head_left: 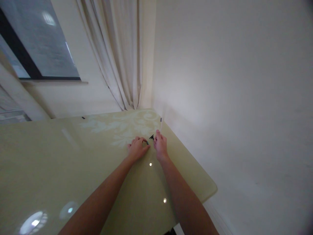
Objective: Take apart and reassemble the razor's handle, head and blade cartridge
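Both my hands rest far out on a glossy pale yellow-green table (pixel 73 156) near its far right corner. My left hand (pixel 137 148) is curled, its fingertips pinching a small dark piece (pixel 147 142) against the tabletop. My right hand (pixel 160 143) lies beside it, fingers closed around a small black part (pixel 152 137) that sticks out to the left of the fingertips. The two small parts are close together, a little apart. Both are too small to tell what they are. A thin whitish stick (pixel 161 124) with a dark tip stands just beyond my right hand.
A white wall runs along the table's right edge. A cream curtain (pixel 122 52) hangs in the corner behind the table. A window (pixel 41 42) with a dark frame is at the upper left. A tiny dark object (pixel 83 117) lies at the table's far edge.
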`<state>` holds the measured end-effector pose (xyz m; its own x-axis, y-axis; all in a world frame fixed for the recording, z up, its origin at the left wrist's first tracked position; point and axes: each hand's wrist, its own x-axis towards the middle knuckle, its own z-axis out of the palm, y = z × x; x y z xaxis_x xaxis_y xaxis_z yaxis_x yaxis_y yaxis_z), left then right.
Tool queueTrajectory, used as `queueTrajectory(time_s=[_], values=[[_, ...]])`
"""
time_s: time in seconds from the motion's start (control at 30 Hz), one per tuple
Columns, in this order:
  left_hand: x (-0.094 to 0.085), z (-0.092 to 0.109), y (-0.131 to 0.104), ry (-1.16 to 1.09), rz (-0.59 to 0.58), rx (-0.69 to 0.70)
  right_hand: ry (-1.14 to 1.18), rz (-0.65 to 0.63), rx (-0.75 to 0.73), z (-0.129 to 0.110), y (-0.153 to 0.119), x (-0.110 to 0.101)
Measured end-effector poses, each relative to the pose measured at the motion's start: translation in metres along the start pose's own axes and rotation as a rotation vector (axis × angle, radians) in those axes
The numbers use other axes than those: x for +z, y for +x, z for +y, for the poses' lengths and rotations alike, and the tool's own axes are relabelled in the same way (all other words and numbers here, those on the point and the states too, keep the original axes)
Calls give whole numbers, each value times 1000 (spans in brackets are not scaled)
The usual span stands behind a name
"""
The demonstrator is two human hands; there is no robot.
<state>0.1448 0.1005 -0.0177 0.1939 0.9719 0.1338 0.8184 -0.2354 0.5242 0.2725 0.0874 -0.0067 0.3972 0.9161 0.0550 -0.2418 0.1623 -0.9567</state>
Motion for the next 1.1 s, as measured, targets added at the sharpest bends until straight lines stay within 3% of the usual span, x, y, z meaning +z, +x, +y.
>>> queueTrajectory(time_s=[0.13, 0.23, 0.37, 0.47, 0.6, 0.83, 1.1], values=[[-21, -19, -17, -50, 10, 102, -52, -50, 28, 3, -4, 1], [-47, -47, -51, -73, 47, 153, -153, -169, 59, 5, -18, 9], [-75, -83, -105, -127, 303, 254, -267, -468, 130, 4, -51, 27], [-83, -95, -129, -152, 436, 308, -319, -651, 141, 2, -77, 37], [-83, -94, -135, -148, 460, 347, -361, -649, 118, 5, -94, 41], [-76, -90, -136, -128, 467, 402, -294, -651, 251, 10, -92, 36], [-75, -89, -137, -188, 450, 397, -283, -702, 240, 10, -95, 35]])
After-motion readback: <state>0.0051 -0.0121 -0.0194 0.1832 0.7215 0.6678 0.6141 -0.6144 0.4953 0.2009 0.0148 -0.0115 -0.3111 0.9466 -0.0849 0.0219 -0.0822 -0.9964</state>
